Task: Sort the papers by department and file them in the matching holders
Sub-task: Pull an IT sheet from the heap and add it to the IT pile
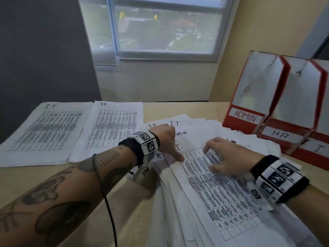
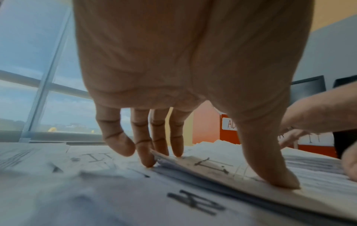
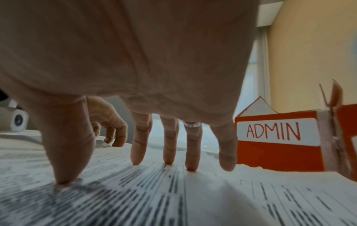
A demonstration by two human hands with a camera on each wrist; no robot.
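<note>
Tabletop (image 1: 187, 107) holds big fanned pile of papers (image 1: 222, 189) in middle; sorted IT pile (image 1: 44, 132) and HR pile (image 1: 114, 129) lie at left.

Red holders (image 1: 249, 97) stand at right, well apart from sorted piles.

Right hand (image 1: 226, 157) flat, fingers spread, pressing top sheet, gripping nothing.

Left hand (image 1: 167, 139) nearly straight, fingertips at sheet edges, thumb on top, not closed round anything.

Tip: press pile steady, slide one sheet only, read corner word first.

Top sheet's corner word hidden under hands. Third holder label cut off. Inside of holders unseen.

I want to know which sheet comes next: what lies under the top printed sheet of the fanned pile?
Under the top printed sheet more sheets fan out, their corners marked IT and ADMIN. Their printed tables are covered, and both hands press on the pile.
</note>
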